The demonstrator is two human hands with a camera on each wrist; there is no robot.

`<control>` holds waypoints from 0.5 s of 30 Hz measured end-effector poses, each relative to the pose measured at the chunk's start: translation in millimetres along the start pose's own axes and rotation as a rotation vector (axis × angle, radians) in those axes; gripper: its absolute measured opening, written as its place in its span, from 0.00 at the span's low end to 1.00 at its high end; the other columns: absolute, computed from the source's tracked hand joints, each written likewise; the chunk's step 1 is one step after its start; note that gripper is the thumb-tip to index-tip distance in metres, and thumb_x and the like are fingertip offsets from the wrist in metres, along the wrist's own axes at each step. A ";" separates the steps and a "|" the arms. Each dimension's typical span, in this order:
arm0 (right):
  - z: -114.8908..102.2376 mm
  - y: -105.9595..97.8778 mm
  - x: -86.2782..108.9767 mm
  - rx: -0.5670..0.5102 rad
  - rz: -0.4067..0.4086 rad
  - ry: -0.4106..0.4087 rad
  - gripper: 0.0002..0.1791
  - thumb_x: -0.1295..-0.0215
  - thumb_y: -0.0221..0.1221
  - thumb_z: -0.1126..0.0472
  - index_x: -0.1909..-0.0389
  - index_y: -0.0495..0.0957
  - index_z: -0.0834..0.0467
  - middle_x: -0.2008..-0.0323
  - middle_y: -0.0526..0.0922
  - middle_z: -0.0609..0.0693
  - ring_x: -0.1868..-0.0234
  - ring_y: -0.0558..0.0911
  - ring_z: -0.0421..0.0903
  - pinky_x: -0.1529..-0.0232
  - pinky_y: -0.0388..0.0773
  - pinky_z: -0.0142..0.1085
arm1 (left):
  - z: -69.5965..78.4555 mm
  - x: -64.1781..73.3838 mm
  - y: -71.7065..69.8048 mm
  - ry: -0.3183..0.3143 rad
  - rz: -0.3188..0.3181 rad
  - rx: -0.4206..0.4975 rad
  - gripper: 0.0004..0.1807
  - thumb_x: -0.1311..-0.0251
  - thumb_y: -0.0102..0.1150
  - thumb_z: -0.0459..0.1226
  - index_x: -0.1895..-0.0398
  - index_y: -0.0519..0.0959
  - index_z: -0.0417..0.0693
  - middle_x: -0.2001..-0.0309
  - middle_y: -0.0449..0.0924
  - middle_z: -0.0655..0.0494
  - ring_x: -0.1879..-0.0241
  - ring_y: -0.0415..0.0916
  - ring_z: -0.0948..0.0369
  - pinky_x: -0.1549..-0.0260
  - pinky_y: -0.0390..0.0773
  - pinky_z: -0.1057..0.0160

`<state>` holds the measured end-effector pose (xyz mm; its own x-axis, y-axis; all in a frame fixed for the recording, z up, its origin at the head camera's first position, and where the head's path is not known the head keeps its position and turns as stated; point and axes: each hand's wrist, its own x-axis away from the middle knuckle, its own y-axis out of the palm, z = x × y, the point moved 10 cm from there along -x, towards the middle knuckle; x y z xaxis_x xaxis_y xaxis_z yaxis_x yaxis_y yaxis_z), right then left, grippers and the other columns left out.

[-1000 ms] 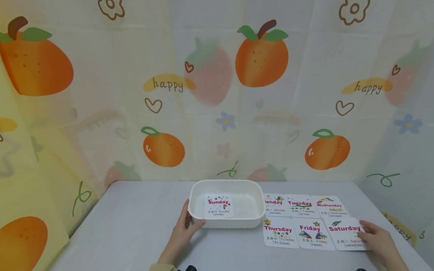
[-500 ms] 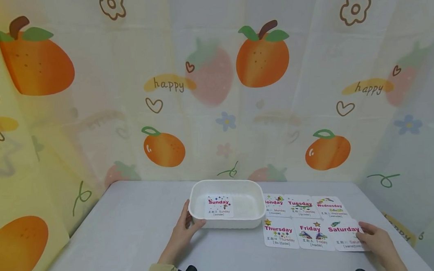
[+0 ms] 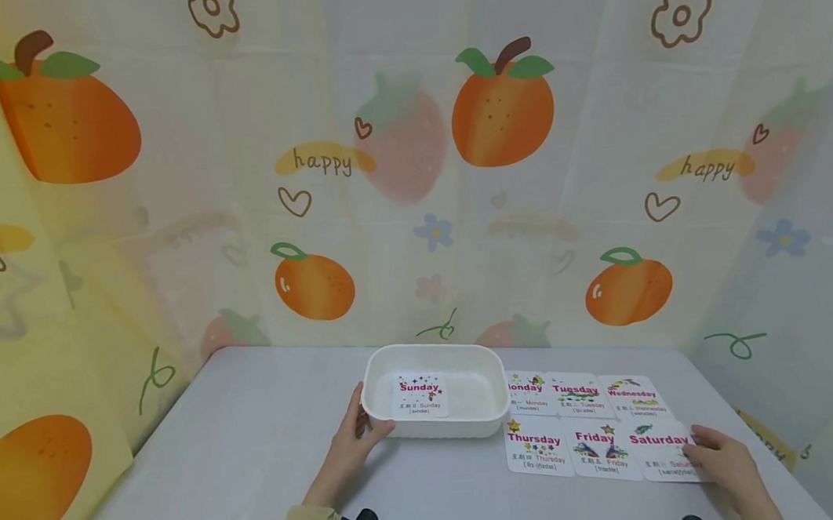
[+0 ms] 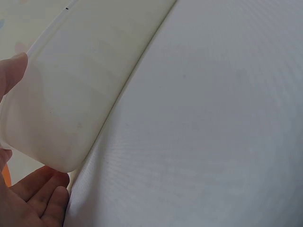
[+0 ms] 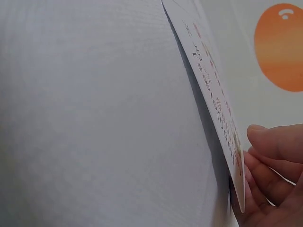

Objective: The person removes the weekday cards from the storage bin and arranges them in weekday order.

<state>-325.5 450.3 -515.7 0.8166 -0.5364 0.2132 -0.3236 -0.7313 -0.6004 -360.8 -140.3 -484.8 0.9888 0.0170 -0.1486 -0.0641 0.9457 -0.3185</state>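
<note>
A white plastic tub (image 3: 439,429) stands on the table with a Sunday card (image 3: 420,396) lying inside it, toward the left. My left hand (image 3: 349,450) grips the tub's near left corner, thumb on the front rim and fingers along the left side. In the left wrist view the thumb (image 4: 15,71) lies at the rim and the other fingers are low by the base. My right hand (image 3: 727,463) pinches the right edge of the Saturday card (image 3: 663,455). The right wrist view shows this card (image 5: 213,99) tilted, its near edge raised off the table, with fingers beneath.
Right of the tub lie two rows of cards: Monday (image 3: 528,395), Tuesday (image 3: 577,395) and Wednesday (image 3: 632,395) behind, Thursday (image 3: 537,446) and Friday (image 3: 605,450) in front. The white table (image 3: 268,401) meets a fruit-print curtain (image 3: 417,276) at the back.
The right hand and the Saturday card have shifted very slightly left. The left hand and the tub have stayed where they were.
</note>
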 end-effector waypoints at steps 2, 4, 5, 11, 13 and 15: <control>0.3 -0.2 -1.3 -0.002 0.002 -0.002 0.30 0.38 0.53 0.68 0.38 0.56 0.76 0.44 0.62 0.75 0.44 0.64 0.68 0.45 0.66 0.56 | 1.7 1.4 0.1 0.012 0.007 -0.014 0.51 0.47 0.64 0.49 0.27 0.44 0.49 0.36 0.60 0.38 0.37 0.57 0.43 0.40 0.59 0.45; 1.8 -0.2 -3.1 -0.011 0.003 0.002 0.30 0.39 0.53 0.69 0.38 0.56 0.75 0.44 0.62 0.74 0.44 0.64 0.68 0.44 0.66 0.56 | 1.9 2.0 -0.4 0.021 0.024 -0.029 0.51 0.47 0.64 0.49 0.27 0.44 0.48 0.37 0.61 0.37 0.38 0.59 0.42 0.41 0.61 0.44; 2.8 -0.1 -4.2 -0.017 0.001 0.005 0.30 0.39 0.53 0.69 0.38 0.56 0.75 0.44 0.62 0.74 0.44 0.64 0.68 0.44 0.66 0.56 | 1.7 2.2 -0.6 0.023 0.033 -0.039 0.51 0.47 0.64 0.49 0.27 0.45 0.48 0.37 0.61 0.37 0.39 0.60 0.42 0.41 0.61 0.44; 7.1 0.1 -9.5 -0.028 -0.023 0.014 0.31 0.38 0.53 0.67 0.37 0.56 0.75 0.43 0.61 0.74 0.43 0.64 0.68 0.44 0.66 0.57 | -4.9 1.1 0.2 -0.012 0.040 -0.048 0.50 0.47 0.64 0.49 0.27 0.45 0.50 0.35 0.60 0.40 0.40 0.61 0.44 0.40 0.60 0.45; 8.0 0.0 -9.7 -0.018 -0.040 0.016 0.32 0.38 0.54 0.66 0.37 0.55 0.75 0.43 0.61 0.75 0.43 0.62 0.68 0.43 0.63 0.58 | -7.5 0.5 0.4 -0.037 0.033 -0.024 0.51 0.48 0.65 0.48 0.27 0.45 0.52 0.34 0.59 0.42 0.38 0.60 0.45 0.39 0.59 0.47; 8.3 0.2 -9.1 -0.011 -0.067 0.025 0.33 0.38 0.53 0.65 0.37 0.53 0.76 0.42 0.59 0.75 0.42 0.60 0.69 0.42 0.61 0.60 | -8.5 0.3 1.0 -0.046 0.024 -0.021 0.51 0.48 0.65 0.48 0.26 0.45 0.52 0.34 0.59 0.43 0.38 0.60 0.46 0.38 0.59 0.48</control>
<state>-329.0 458.5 -524.2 0.8244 -0.4962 0.2724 -0.2736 -0.7706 -0.5756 -361.7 -142.2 -493.2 0.9921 0.0548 -0.1130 -0.0899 0.9380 -0.3348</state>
